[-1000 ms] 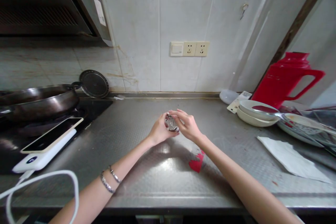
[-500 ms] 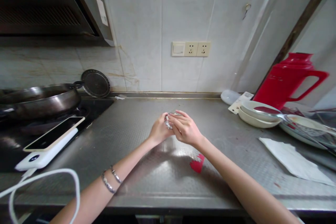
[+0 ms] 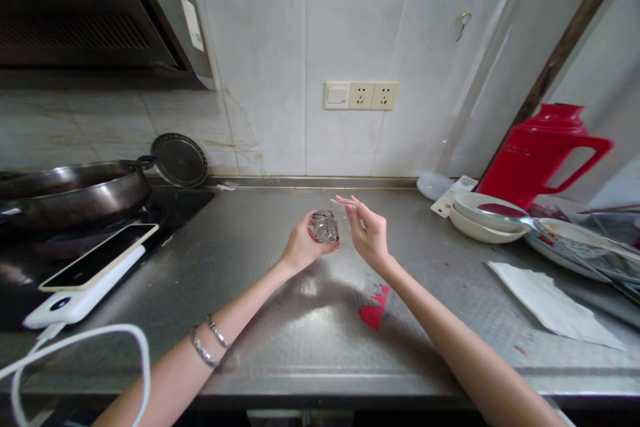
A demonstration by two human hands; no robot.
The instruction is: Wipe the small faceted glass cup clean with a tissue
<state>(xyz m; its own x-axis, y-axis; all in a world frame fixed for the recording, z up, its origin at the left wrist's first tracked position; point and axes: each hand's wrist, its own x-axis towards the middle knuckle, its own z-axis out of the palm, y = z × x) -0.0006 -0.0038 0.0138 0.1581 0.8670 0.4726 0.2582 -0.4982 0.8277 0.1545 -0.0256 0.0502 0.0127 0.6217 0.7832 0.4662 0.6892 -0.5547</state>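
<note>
My left hand is closed around a small crumpled silvery wrapper, held just above the steel counter. My right hand is beside it to the right, a little apart from the wrapper, with its fingers pinched on a thin pale strip that I cannot make out well. A torn red scrap lies on the counter under my right forearm. Two bracelets circle my left wrist.
A phone on a white power bank with a white cable lies at the left, by a dark wok on the stove. At the right stand a red thermos jug, stacked bowls, plates and a paper napkin.
My right hand has drawn back from the wrapper to the right and opened away from it. The wrapper, earlier covered by both hands, now shows in my left hand alone.
</note>
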